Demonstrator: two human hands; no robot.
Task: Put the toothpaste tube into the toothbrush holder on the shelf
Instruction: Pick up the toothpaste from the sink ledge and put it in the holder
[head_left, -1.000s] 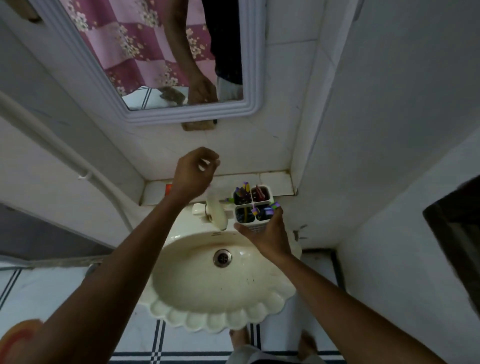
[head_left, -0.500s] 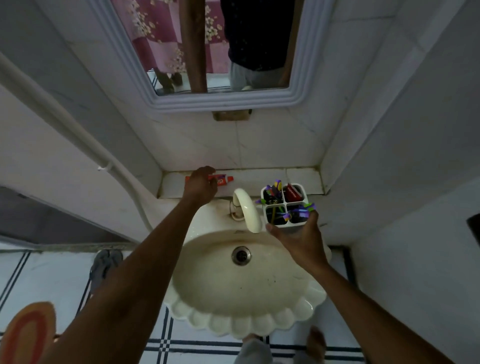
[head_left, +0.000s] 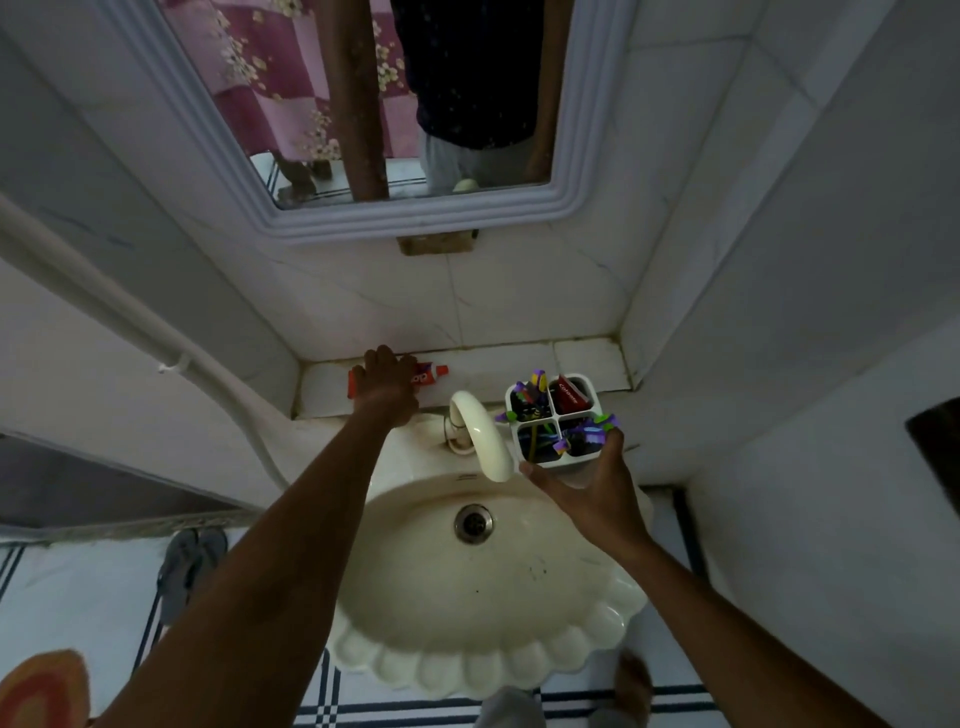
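I read "Colgate" in white on the red pack in the holder's far right compartment, right of centre. The red tube under my left hand shows white letters, too covered to read.

Scalloped sink, faucet, mirror, sandals, rug

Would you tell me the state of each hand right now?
Left hand: on the red toothpaste tube, grip cannot be told.
Right hand: holds the white plastic toothbrush holder.
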